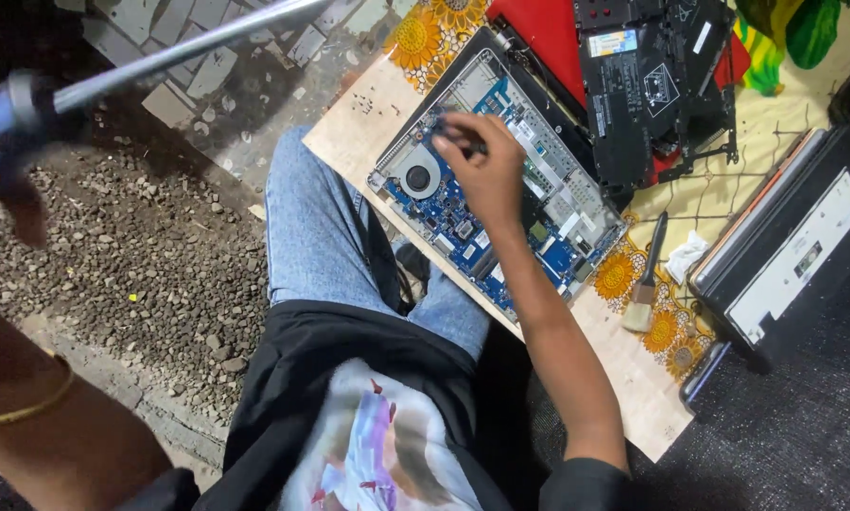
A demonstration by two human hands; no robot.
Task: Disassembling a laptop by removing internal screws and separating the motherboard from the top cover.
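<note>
While my right hand [481, 166] rests on the opened laptop [500, 189], its fingers are curled narrow over the upper left part of the blue board [463, 237]; whether they pinch anything I cannot tell. My left hand [4, 142] is raised well apart at the left, closed around the dark handle of a long metal rod [188, 43], blurred and close to the camera.

One laptop lies open, its silver tray tilted on a pale wooden board [623, 369] across my knees. Inside I count one round black fan [417, 177] at the near left corner, just left of my right hand. The blue board runs from the fan toward the right end, with small chips and silver patches on it.

One black cover [652, 76] lies past the far edge of the laptop, on a red sheet [548, 33]. One brush [647, 274] lies near the right edge of the wooden board, on a cloth [671, 331] printed with sunflowers. One flat dark device [784, 255] with a white strip sits right of the brush. Tiny screws [373, 104] dot the left corner of the wooden board; too small to count.
</note>
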